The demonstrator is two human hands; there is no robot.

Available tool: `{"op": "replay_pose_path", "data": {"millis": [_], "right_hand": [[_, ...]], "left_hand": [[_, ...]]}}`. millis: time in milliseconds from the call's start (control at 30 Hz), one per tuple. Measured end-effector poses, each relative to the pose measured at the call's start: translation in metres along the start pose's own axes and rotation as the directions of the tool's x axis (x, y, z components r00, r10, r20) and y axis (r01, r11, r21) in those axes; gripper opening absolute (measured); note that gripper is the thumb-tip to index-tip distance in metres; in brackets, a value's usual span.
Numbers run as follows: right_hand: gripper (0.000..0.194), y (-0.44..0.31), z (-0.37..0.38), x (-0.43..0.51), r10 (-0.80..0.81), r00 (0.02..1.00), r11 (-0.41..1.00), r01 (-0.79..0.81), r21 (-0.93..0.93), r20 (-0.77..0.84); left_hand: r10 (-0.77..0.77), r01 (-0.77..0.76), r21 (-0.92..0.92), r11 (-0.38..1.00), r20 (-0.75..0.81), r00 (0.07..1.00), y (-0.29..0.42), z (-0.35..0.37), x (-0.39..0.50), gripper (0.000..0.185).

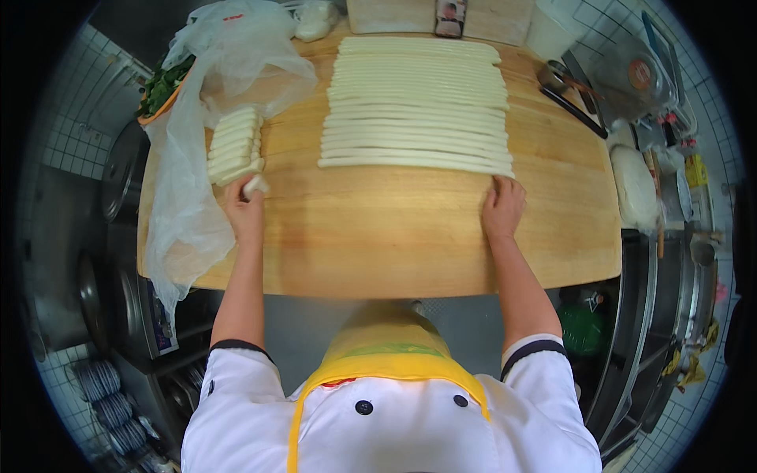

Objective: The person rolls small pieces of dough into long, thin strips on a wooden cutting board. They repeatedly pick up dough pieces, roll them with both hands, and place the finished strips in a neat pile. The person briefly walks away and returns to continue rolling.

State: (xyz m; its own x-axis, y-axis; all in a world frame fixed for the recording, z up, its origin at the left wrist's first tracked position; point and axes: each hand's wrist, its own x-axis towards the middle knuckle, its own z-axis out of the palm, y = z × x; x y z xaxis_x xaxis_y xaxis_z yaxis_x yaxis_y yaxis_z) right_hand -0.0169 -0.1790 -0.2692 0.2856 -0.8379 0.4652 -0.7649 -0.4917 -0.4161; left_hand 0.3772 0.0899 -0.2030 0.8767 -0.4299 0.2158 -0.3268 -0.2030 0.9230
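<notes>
My left hand [245,204] grips a short piece of white dough [256,186] at the near end of a stack of dough pieces [233,145] on the wooden table [384,236]. Long thin dough strips [417,118] lie side by side, running left to right across the table's far half. At the right end of the nearest strip rests my right hand [504,207], its fingertips on or just beside the dough; whether they pinch it cannot be told.
Clear plastic sheeting [189,195] drapes over the table's left edge beside an orange-rimmed container of greens [162,88]. At the far right lie a small metal pot [554,75] and a dark-handled tool [573,112]. A wrapped white mass [634,183] sits beyond the right edge.
</notes>
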Motion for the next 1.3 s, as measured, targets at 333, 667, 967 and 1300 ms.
{"op": "replay_pose_path", "data": {"millis": [333,667,967,1300], "right_hand": [[0.037,-0.01,-0.02,-0.041,-0.028,0.997,0.999,0.026,0.043,0.066],[0.038,-0.012,-0.028,-0.049,-0.032,0.995,0.997,0.025,0.079,0.098],[0.037,-0.014,-0.029,-0.048,-0.047,0.995,0.996,0.04,0.078,0.086],[0.036,-0.016,-0.03,-0.045,-0.044,0.994,0.995,0.036,0.09,0.096]], "left_hand": [[0.243,-0.434,0.433,0.79,0.429,0.87,0.029,0.13,-0.102,0.041],[0.293,-0.704,0.225,0.673,0.794,0.533,0.054,0.111,-0.178,0.062],[0.509,-0.724,0.464,0.51,0.516,0.689,0.045,0.196,-0.113,0.063],[0.113,-0.719,0.362,0.593,0.847,0.519,0.093,0.104,-0.18,0.07]]}}
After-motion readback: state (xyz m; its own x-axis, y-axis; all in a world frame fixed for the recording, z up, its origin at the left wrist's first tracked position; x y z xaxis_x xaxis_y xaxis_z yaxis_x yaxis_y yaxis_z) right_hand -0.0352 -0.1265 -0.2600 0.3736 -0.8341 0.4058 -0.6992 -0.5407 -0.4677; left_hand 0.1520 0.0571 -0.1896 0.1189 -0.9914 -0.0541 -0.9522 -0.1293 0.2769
